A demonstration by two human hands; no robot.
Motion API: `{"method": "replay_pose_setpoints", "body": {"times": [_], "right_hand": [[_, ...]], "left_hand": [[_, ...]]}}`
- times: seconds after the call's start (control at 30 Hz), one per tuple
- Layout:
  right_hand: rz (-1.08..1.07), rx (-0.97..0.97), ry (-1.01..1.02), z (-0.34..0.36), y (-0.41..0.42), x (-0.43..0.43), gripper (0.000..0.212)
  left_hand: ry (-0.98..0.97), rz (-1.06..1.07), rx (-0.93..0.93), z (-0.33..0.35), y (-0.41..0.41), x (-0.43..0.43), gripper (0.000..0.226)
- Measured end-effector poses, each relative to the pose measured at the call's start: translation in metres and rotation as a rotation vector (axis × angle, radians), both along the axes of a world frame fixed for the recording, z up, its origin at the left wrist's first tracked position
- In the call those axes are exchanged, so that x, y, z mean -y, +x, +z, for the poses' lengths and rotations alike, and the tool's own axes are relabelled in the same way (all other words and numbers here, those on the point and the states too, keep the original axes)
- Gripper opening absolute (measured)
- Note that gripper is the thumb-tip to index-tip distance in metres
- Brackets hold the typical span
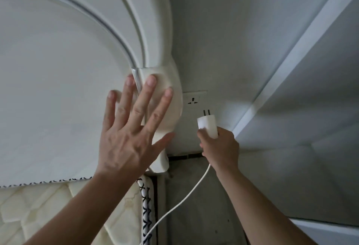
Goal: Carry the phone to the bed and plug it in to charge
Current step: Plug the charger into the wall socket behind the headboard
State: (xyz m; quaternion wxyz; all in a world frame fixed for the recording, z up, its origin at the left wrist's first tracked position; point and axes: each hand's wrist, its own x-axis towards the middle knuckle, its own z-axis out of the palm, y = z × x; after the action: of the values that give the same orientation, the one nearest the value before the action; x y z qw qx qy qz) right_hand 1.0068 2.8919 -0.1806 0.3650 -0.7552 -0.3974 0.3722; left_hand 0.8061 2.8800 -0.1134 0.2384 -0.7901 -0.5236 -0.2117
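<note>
My right hand [220,147] grips a white charger plug [208,125], its two prongs pointing up at a white wall socket [194,100] just above and slightly left; a small gap separates them. A white cable [182,200] trails from the plug down past the mattress edge. My left hand [130,128] lies flat with spread fingers against the cream headboard [77,70], its fingertips on the headboard's carved side post. No phone is in view.
The quilted mattress [58,206] with black-and-white piping sits at the bottom left. A narrow gap of grey floor [194,215] runs between bed and wall. White panelling with a diagonal trim strip [291,60] fills the right side.
</note>
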Motion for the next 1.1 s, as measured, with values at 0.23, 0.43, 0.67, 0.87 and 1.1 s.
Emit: {"method": "replay_pose_setpoints", "body": {"times": [0.23,0.43,0.67,0.87,1.1], "right_hand": [[0.088,0.229,0.046,-0.024,-0.005,-0.021,0.032],[0.098,0.286,0.043,-0.029,-0.015,-0.046,0.03],[0.106,0.276,0.023,-0.033,-0.021,-0.054,0.028],[0.067,0.281,0.035,-0.039,-0.023,-0.053,0.03],[0.03,0.274,0.042,-0.039,-0.031,-0.055,0.032]], "left_hand": [[0.052,0.005,-0.024,-0.008,-0.003,-0.006,0.096],[0.043,0.016,-0.016,-0.007,0.0,-0.005,0.092],[0.039,0.0,0.002,-0.008,0.0,-0.004,0.09],[0.034,0.006,0.008,-0.009,0.002,-0.005,0.088],[0.038,-0.004,0.043,-0.009,0.003,-0.004,0.086]]}}
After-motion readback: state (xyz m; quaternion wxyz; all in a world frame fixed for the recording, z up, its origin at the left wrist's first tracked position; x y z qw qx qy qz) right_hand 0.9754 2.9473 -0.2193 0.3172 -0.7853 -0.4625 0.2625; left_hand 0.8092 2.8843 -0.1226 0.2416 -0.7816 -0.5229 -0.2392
